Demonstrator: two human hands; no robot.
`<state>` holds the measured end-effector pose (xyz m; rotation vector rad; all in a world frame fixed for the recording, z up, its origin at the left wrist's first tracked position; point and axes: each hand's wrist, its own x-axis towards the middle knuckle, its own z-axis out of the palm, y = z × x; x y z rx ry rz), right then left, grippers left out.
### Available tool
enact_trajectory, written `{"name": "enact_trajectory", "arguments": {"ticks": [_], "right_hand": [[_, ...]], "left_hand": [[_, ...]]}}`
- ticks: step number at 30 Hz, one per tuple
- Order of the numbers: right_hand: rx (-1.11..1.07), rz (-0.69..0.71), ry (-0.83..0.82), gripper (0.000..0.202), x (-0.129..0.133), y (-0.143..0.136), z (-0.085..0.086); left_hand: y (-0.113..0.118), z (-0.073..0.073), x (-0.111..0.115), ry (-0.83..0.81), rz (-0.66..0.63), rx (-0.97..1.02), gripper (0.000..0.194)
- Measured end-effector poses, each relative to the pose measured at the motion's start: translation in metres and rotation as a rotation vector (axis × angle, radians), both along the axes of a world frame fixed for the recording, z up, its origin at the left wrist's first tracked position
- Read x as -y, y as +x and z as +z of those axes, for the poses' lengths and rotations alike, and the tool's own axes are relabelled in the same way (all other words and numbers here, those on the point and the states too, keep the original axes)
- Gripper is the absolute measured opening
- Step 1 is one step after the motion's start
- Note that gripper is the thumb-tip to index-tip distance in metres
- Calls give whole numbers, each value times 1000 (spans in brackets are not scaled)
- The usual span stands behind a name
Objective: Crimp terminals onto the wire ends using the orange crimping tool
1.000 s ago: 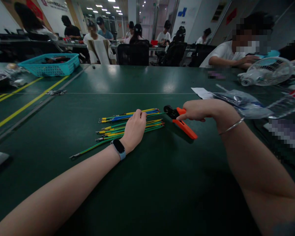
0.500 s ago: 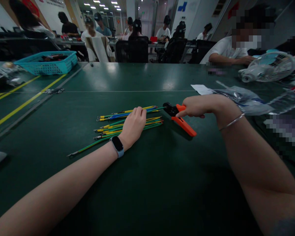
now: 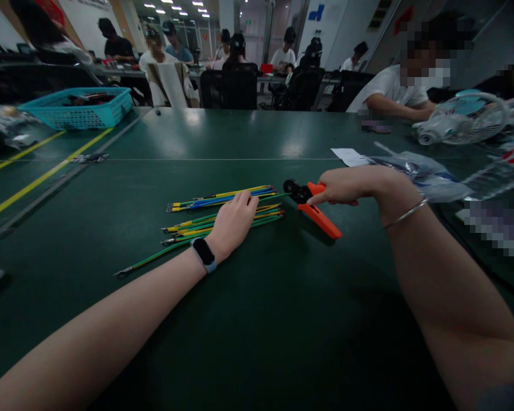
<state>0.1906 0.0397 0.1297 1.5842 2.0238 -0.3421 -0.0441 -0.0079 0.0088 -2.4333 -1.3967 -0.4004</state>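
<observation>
My left hand (image 3: 235,220) is closed on a green-yellow wire (image 3: 154,257) above the other wires. That wire's lugged end sticks out to the lower left, and its other end meets the black head of the orange-handled crimping pliers (image 3: 321,221). Around one handle my right hand (image 3: 340,187) is closed; the pliers' handles are spread apart. Beneath and beside my left hand lie several yellow and green wires (image 3: 188,229) with metal lugs. Blue wires (image 3: 205,201) lie just behind them. My left palm hides the middle of the bundle.
A blue basket (image 3: 81,117) stands at the back left of the green table (image 3: 257,319). At the right are a plastic bag (image 3: 428,171), white paper (image 3: 349,156) and a white fan (image 3: 458,120). Across the table sits a person (image 3: 385,91).
My left hand and the green wire have shifted slightly, with the wire's right end a little lower at the pliers' head. The pliers remain nearly in place.
</observation>
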Motion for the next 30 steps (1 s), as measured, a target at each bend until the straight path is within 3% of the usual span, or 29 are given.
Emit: {"name": "enact_trajectory", "arguments": {"ticks": [11,30], "right_hand": [[-3,-27,18,63,-5,4,-3],[-9,-30,18,64,-5,4,-4]], "left_hand": [[-5,-8,-7,11,14,188,21],[-5,-6,-5,9,22,228,23]]}}
